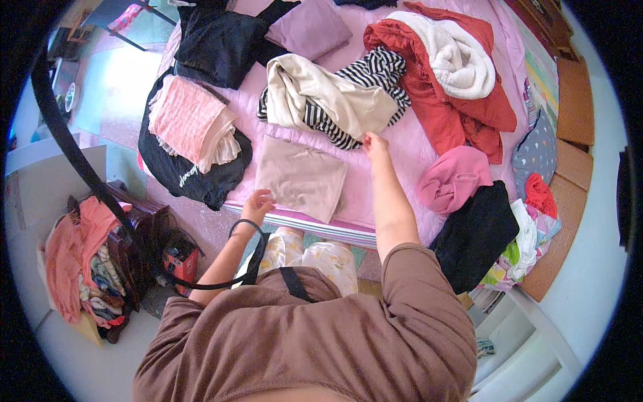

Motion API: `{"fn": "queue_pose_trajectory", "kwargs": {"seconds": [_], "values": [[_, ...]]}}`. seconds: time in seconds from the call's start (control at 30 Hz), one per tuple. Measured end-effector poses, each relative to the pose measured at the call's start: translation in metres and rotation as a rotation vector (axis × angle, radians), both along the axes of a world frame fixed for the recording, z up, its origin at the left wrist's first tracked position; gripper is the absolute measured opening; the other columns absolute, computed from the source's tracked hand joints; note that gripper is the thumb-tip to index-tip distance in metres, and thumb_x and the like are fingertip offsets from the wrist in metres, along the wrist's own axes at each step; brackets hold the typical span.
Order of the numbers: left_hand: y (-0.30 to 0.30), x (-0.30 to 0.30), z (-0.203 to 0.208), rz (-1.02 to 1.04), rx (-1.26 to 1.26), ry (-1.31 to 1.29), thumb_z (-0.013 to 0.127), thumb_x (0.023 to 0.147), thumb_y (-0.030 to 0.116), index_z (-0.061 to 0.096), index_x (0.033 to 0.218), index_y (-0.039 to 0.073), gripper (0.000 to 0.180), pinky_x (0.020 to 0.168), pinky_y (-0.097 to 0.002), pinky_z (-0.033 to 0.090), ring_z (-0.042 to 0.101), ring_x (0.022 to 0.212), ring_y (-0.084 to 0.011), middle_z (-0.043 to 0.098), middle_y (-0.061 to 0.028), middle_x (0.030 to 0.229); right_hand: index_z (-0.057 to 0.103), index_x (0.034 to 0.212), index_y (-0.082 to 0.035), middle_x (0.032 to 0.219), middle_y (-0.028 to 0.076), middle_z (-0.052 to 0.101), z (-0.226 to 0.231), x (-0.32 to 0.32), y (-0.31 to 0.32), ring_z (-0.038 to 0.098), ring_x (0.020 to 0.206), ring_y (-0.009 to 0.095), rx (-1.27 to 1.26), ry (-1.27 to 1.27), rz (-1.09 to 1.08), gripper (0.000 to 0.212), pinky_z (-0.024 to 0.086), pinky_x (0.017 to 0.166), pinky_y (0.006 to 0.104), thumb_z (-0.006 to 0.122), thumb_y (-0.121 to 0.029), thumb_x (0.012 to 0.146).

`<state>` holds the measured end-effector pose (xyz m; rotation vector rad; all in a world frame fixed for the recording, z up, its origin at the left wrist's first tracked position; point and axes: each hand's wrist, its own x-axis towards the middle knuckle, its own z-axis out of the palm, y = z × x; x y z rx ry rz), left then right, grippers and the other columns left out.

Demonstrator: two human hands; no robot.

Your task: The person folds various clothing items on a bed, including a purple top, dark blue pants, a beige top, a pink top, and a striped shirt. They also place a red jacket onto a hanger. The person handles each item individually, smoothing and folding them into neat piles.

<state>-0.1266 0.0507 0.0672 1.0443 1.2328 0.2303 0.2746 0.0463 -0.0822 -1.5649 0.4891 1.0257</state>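
Note:
My right hand point(376, 145) reaches forward over the bed and pinches the lower right edge of a crumpled cream garment point(321, 94). A black-and-white striped garment point(382, 70) lies bunched beneath and around the cream one. My left hand point(258, 202) hovers by the near left corner of a flat, folded beige garment point(301, 175), its fingers loosely curled and apart, with nothing visible in them. That beige piece lies close to the bed's near edge, just below the cream and striped heap.
Folded pink cloths point(191, 120) rest on a black garment point(228, 175) at left. Dark clothes point(218, 47) and a mauve folded piece point(309, 30) lie farther back. Red bedding point(429, 107), a pink garment point(454, 177) and black clothing point(474, 234) are at right. A black strap point(74, 147) crosses the left side.

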Motion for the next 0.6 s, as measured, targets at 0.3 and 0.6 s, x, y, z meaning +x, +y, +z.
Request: {"fn": "queue_pose_trajectory", "kwargs": {"seconds": [0.3, 0.6], "values": [[0.020, 0.084, 0.024, -0.032, 0.112, -0.110, 0.054, 0.082, 0.002, 0.049, 0.110, 0.001, 0.029, 0.071, -0.0274, 0.049, 0.061, 0.077, -0.0157, 0.064, -0.0113, 0.087, 0.049, 0.107, -0.003, 0.107, 0.013, 0.050, -0.019, -0.008, -0.013, 0.050, 0.094, 0.024, -0.239, -0.175, -0.197, 0.045, 0.046, 0.076, 0.0403, 0.069, -0.010, 0.068], [0.030, 0.102, 0.056, -0.239, 0.697, 0.212, 0.066, 0.071, 0.004, 0.041, 0.121, 0.002, 0.056, 0.089, -0.0344, 0.041, 0.051, 0.104, -0.0257, 0.053, -0.0160, 0.111, 0.051, 0.112, -0.008, 0.098, 0.006, 0.057, 0.136, -0.023, 0.034, 0.058, 0.083, 0.018, 0.420, -0.120, 0.130, 0.041, 0.047, 0.067, 0.0289, 0.054, 0.002, 0.072]]}}
